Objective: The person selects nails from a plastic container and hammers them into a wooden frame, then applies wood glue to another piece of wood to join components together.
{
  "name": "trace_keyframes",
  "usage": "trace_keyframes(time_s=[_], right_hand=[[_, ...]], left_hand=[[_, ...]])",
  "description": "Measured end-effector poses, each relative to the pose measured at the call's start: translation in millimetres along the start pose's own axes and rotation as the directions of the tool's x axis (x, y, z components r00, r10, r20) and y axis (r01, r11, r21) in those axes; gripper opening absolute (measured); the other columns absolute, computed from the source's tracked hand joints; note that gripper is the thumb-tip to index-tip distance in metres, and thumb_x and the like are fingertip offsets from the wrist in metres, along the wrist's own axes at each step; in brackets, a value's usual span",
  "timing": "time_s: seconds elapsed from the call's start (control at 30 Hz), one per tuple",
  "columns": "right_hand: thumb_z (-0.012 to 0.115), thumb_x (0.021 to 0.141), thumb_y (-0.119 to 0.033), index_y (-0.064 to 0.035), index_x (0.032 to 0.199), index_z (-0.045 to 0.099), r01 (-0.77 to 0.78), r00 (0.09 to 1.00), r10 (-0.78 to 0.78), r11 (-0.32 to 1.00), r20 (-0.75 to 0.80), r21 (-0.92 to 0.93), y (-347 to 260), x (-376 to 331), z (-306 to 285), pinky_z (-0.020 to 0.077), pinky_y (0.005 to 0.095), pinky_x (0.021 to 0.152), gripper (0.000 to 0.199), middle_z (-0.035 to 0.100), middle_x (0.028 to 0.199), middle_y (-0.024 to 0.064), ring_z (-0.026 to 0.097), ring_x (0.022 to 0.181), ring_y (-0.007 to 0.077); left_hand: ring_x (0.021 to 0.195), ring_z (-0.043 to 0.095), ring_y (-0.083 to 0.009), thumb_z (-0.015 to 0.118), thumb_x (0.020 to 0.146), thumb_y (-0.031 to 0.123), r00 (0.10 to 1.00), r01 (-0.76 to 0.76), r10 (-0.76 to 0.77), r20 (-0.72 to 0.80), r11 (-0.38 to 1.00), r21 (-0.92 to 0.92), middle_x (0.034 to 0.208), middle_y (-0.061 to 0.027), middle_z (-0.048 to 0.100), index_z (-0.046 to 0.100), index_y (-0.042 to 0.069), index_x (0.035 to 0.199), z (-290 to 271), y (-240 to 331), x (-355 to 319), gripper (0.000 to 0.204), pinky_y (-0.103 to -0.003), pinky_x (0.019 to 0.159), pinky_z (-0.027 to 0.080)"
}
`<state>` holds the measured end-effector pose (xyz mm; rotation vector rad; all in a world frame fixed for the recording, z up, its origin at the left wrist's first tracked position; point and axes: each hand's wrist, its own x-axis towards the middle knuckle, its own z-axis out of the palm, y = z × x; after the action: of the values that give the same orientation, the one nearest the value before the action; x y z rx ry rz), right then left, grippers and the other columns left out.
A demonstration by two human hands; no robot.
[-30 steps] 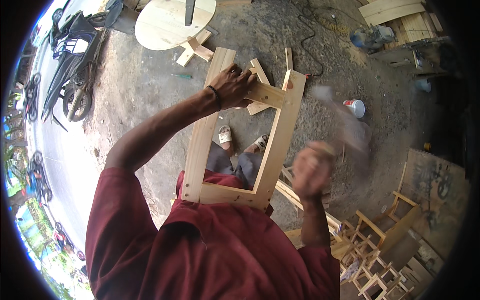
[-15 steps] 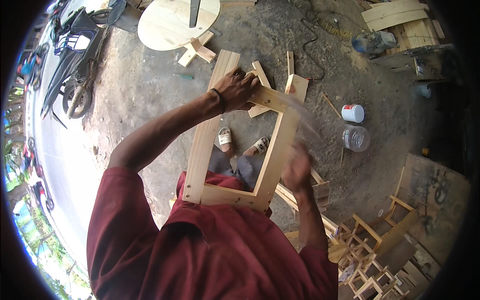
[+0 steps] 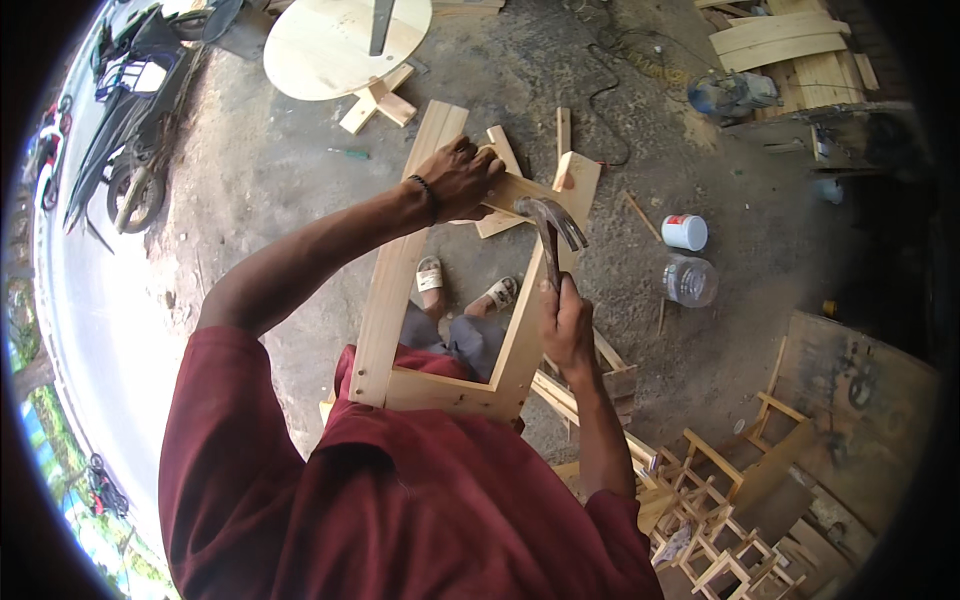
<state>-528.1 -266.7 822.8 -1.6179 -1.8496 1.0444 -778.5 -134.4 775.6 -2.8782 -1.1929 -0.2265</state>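
A pale wooden frame (image 3: 392, 300) of flat boards stands against my front, its bottom board at my waist. At its far end my left hand (image 3: 458, 178) is closed around the short crosspiece (image 3: 523, 192), next to the left board. My right hand (image 3: 568, 325) grips the handle of a claw hammer (image 3: 545, 225) beside the right board. The hammer's head is over the corner where the crosspiece meets the right board, its claw pointing right. Whether the head touches the wood I cannot tell. Small nail or screw heads dot the lower corners of the frame.
A round wooden top (image 3: 345, 50) lies at the far left, near a screwdriver (image 3: 350, 154). To the right are a white tub (image 3: 685, 232) and a clear plastic jar (image 3: 690, 281). Small wooden frames (image 3: 715, 530) are piled at the lower right. A motorcycle (image 3: 135, 140) stands left.
The hammer, a blur before, now shows sharply over the far right corner of the frame. My right hand has shifted up and left with it. My left hand keeps its grip.
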Motion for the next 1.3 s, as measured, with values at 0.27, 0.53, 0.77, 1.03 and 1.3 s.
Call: trace_keyframes(time_s=[0.27, 0.53, 0.77, 1.03, 1.3], right_hand=[[0.042, 0.102, -0.045, -0.0047, 0.098, 0.055, 0.617, 0.779, -0.491, 0.709, -0.389, 0.342, -102.5, -19.4, -106.5, 0.0462, 0.0335, 0.050, 0.043, 0.055, 0.067, 0.0059, 0.055, 0.058, 0.0186], [0.048, 0.102, -0.022, -0.0003, 0.094, 0.061, -0.064, 0.983, 0.099, 0.975, -0.156, 0.215, -19.9, 0.7, -18.3, 0.0453, 0.0361, 0.051, 0.027, 0.061, 0.073, 0.0119, 0.060, 0.059, 0.0257], [0.041, 0.104, -0.030, -0.0008, 0.090, 0.055, 0.811, 0.574, -0.364, 0.377, -0.733, 0.448, -135.0, -19.3, -81.7, 0.0364, 0.0267, 0.042, 0.035, 0.056, 0.071, 0.0070, 0.046, 0.051, 0.0130], [0.055, 0.097, -0.015, 0.0035, 0.109, 0.059, 0.095, 0.984, -0.091, 0.995, -0.150, 0.021, -30.8, -35.7, -11.2, 0.0454, 0.0347, 0.053, 0.022, 0.062, 0.071, 0.0136, 0.062, 0.057, 0.0250], [0.065, 0.090, -0.013, -0.0094, 0.131, 0.058, 0.280, 0.954, -0.180, 0.821, 0.241, -0.497, -15.2, -28.4, -52.0, 0.0522, 0.0405, 0.056, 0.042, 0.062, 0.076, 0.0145, 0.066, 0.064, 0.0271]], left_hand=[[0.089, 0.061, -0.0279, 0.079, 0.068, 0.045, 0.997, 0.017, -0.017, 0.072, 1.000, -0.008, 0.098, -0.0137, 0.058, 0.056, 0.000, 0.110, 2.7, -1.7, -3.5, 0.066, -0.039, 0.085, 0.046], [0.096, 0.063, -0.0286, 0.081, 0.067, 0.046, 1.000, 0.004, -0.004, 0.012, 1.000, 0.010, 0.106, -0.0132, 0.062, 0.058, -0.001, 0.117, 13.4, -2.0, -0.5, 0.072, -0.042, 0.096, 0.044], [0.090, 0.061, -0.0306, 0.083, 0.066, 0.041, 0.999, -0.010, 0.007, -0.041, 0.997, -0.074, 0.097, -0.0130, 0.059, 0.055, 0.001, 0.107, 3.5, -0.2, -1.2, 0.064, -0.041, 0.088, 0.045], [0.094, 0.060, -0.0299, 0.082, 0.063, 0.039, 0.994, 0.087, -0.099, -0.054, 0.977, -0.196, 0.099, -0.0130, 0.057, 0.057, 0.001, 0.109, 3.7, 4.3, 7.0, 0.065, -0.041, 0.094, 0.045], [0.100, 0.062, -0.0295, 0.080, 0.066, 0.025, 1.000, 0.015, -0.018, -0.011, 0.979, -0.203, 0.104, -0.0137, 0.059, 0.055, 0.001, 0.116, 6.7, -2.4, 9.6, 0.060, -0.041, 0.092, 0.048]])
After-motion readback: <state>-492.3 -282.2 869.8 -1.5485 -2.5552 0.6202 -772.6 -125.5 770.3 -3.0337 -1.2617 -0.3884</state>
